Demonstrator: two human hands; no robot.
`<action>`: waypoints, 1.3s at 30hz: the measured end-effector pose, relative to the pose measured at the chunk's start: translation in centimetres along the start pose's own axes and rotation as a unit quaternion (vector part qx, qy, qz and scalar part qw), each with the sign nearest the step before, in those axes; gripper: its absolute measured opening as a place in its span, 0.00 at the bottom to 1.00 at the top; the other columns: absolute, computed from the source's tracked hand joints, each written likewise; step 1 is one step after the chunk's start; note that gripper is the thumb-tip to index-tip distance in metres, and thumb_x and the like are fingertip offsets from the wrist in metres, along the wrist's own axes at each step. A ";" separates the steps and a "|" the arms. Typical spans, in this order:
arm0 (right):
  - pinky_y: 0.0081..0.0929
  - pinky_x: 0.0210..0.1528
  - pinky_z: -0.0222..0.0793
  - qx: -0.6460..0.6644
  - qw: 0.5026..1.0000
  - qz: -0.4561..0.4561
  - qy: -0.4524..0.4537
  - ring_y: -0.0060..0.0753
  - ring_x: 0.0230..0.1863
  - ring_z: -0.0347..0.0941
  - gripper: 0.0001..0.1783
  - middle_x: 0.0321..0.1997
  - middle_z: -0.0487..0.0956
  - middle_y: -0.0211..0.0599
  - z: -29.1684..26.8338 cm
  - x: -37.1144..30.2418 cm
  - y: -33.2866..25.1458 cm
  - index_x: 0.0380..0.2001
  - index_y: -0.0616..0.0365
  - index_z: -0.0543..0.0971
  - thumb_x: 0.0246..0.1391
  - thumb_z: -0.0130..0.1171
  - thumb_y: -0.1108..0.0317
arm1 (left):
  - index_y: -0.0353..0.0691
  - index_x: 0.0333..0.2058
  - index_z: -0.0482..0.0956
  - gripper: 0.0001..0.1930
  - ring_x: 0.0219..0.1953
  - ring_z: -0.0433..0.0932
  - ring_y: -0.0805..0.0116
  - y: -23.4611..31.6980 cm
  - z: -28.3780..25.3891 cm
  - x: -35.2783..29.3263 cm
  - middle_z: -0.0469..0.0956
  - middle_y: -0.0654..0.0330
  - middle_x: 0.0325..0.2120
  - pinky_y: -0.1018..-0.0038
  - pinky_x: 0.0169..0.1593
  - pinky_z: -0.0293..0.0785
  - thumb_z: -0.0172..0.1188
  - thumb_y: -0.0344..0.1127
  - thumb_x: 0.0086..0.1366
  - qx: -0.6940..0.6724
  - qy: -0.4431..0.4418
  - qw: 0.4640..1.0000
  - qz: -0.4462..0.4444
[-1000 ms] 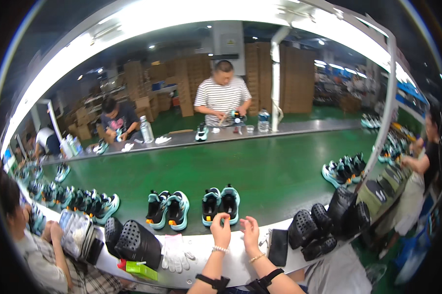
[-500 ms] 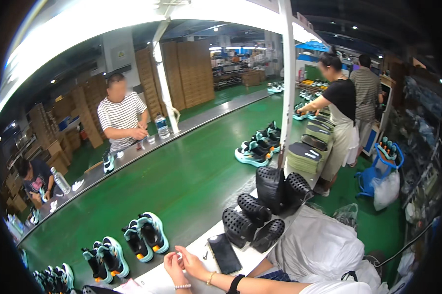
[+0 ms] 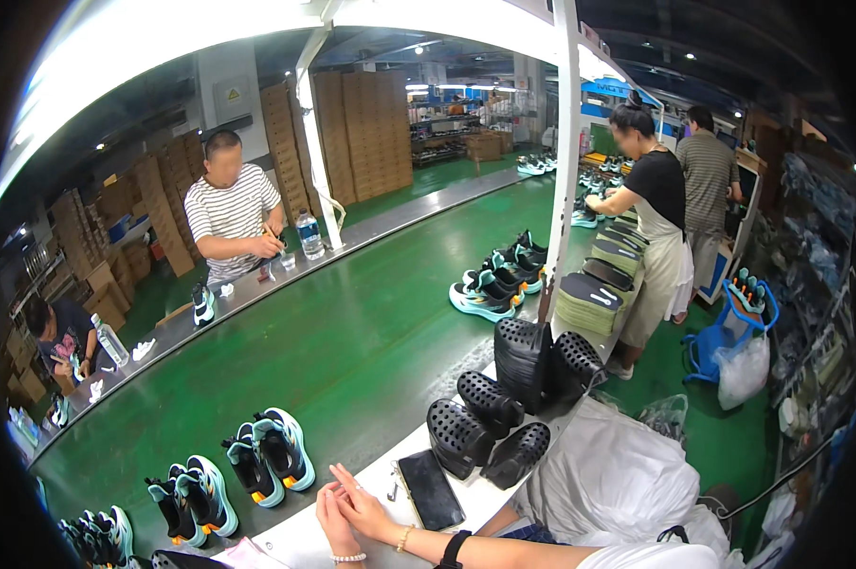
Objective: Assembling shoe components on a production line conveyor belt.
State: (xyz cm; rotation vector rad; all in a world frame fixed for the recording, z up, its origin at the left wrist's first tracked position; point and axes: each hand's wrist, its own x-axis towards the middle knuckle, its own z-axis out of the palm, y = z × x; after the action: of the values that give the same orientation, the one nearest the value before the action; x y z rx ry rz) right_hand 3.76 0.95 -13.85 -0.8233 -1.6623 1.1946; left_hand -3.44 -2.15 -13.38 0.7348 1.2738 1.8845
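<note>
View: head camera; straight edges bend toward the dark rim, which crops the corners.
Left hand (image 3: 332, 518): near the lower edge, beaded bracelet at the wrist, set against the other hand; part of it is covered, so the full curl of its fingers cannot be told.
Right hand (image 3: 365, 511): together with the left hand, fingers extended; gold-coloured bracelet at the wrist, black band (image 3: 454, 549) farther up the forearm.
Between palms: hidden; whether anything is held there cannot be told.
Nearest shoes (image 3: 284, 452): one pair, black and pale teal, upright on the green belt (image 3: 362, 351), beyond and left of the hands, not touching them.
Second pair (image 3: 210, 497): same kind, left of the nearest shoes.
Row of shoes (image 3: 117, 537): lower left, cut off; count cannot be told.
Phone (image 3: 431, 489): dark screen up, on the white bench (image 3: 300, 529), right of the hands; a metal piece (image 3: 393, 490) beside it is too small to identify.
Black clogs (image 3: 491, 400): grouped beyond the phone, partly hiding one another.
Pink-white cloth (image 3: 245, 554): mostly cut off below.
Co-worker in stripes (image 3: 234, 213): across the belt, holding a thin stick; its tip is hard to make out.
</note>
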 end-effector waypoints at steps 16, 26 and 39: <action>0.34 0.37 0.73 -0.018 0.999 0.038 -0.032 0.47 0.36 0.79 0.22 0.35 0.81 0.47 0.4 -0.4 1.1 0.58 0.44 0.69 0.61 0.50 0.61 | 0.36 0.34 0.69 0.03 0.27 0.74 0.76 -1.6 -1.1 0.6 0.75 0.61 0.24 0.79 0.31 0.72 0.49 0.28 0.68 0.008 0.021 1.000 -0.022; 0.30 0.41 0.73 -0.039 0.996 0.060 -0.050 0.41 0.38 0.80 0.20 0.37 0.81 0.45 0.4 -0.4 0.9 0.56 0.48 0.72 0.59 0.51 0.64 | 0.39 0.38 0.65 0.05 0.26 0.74 0.74 -1.6 -1.2 0.7 0.75 0.59 0.24 0.79 0.30 0.71 0.51 0.26 0.66 -0.015 0.040 0.999 -0.032; 0.31 0.38 0.73 -0.058 0.996 0.056 -0.044 0.41 0.35 0.80 0.20 0.34 0.81 0.45 0.6 -0.1 1.5 0.55 0.46 0.72 0.59 0.52 0.63 | 0.40 0.40 0.64 0.06 0.28 0.74 0.74 -2.0 -1.5 0.8 0.75 0.60 0.25 0.79 0.31 0.72 0.48 0.24 0.66 -0.020 0.033 0.999 -0.030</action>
State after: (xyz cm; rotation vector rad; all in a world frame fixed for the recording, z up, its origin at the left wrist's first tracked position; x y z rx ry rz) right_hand 3.25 1.10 -15.42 -0.9598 -1.7909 1.2361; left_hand -4.51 -1.79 -15.70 0.6109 1.2815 1.8930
